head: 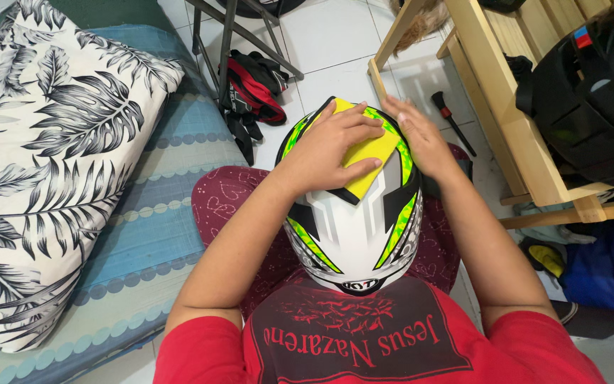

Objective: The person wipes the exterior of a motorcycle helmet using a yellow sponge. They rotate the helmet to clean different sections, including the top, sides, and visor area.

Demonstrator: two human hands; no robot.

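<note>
A white, black and neon-green motorcycle helmet (353, 227) rests on my lap, its top facing up. My left hand (325, 146) presses a yellow cloth (371, 153) flat against the helmet's upper shell, fingers spread over it. My right hand (421, 139) lies flat on the helmet's right side, steadying it, and holds nothing. I sit in a red shirt and maroon patterned trousers.
A mattress with a blue sheet (158, 235) and a leaf-print pillow (44, 163) lies to my left. A wooden shelf (506, 114) holding a black bag (591, 92) stands at right. Red-black gloves (254, 89) and a black screwdriver (451, 119) lie on the white tile floor.
</note>
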